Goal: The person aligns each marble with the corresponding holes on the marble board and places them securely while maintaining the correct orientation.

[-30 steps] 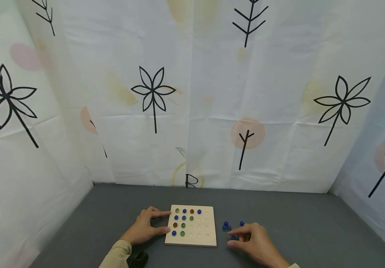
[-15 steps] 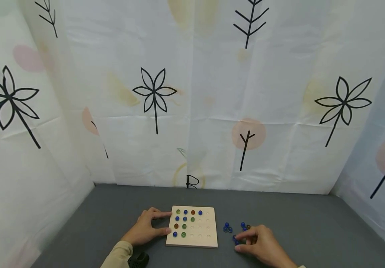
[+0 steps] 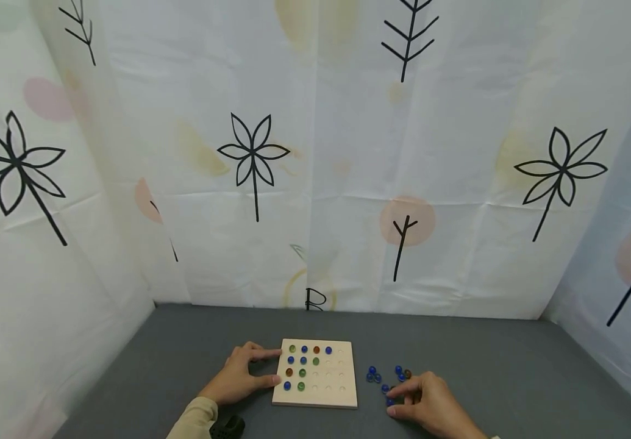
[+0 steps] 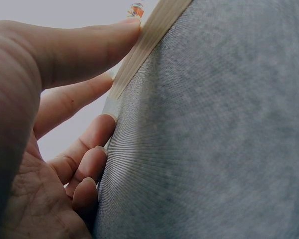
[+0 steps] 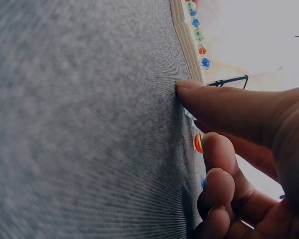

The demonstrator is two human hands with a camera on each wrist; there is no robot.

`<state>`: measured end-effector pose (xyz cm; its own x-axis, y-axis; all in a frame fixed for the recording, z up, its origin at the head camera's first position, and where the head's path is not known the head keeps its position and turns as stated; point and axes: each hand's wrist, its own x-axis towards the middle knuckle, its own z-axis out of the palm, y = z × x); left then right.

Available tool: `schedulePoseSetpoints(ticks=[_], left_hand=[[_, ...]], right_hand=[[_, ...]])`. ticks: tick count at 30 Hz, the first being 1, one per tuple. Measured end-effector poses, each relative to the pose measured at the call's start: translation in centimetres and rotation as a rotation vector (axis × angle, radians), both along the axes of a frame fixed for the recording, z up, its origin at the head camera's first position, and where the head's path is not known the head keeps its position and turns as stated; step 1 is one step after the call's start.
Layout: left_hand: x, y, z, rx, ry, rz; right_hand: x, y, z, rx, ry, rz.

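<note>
A pale wooden board [image 3: 326, 399] with rows of round hollows lies on the table, its left and back hollows holding green, blue and amber marbles. My left hand [image 3: 238, 375] touches the board's left edge with the tips of its straight thumb [image 4: 89, 50] and index finger; its other fingers bend against the grey surface. To the right of the board, my right hand [image 3: 427, 402] is low on the table, with a blue marble [image 3: 389, 402] pinched between thumb and index fingertips. Another blue marble [image 3: 385, 388] lies just beyond the index fingertip. The remaining right fingers [image 5: 219, 149] are curled.
Three blue marbles [image 3: 372, 370] sit grouped between board and right hand. Behind that hand are blue marbles [image 3: 399, 369] and an amber marble [image 3: 408, 374]. A dark object [image 3: 228, 427] is beside the left sleeve [image 3: 194, 417]. A printed white cloth [image 3: 348, 244] stands behind the grey table [image 3: 211, 323].
My right hand has shifted slightly right and towards me, and its fingertips have parted one blue marble from its neighbour. My left hand stays on the board's edge.
</note>
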<state>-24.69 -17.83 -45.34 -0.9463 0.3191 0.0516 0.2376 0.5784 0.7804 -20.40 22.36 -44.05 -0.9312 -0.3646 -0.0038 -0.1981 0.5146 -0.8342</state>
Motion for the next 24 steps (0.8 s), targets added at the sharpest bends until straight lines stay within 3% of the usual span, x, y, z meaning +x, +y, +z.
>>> schedulePoseSetpoints(ticks=[11,24], left_hand=[[-0.08,0.04,0.07,0.000,-0.007,0.015],[-0.12,0.16,0.05,-0.006,0.000,0.021]], right_hand=[[-0.03,0.18,0.29,-0.010,-0.040,0.033],[0.01,0.16,0.24,-0.004,-0.024,0.023]])
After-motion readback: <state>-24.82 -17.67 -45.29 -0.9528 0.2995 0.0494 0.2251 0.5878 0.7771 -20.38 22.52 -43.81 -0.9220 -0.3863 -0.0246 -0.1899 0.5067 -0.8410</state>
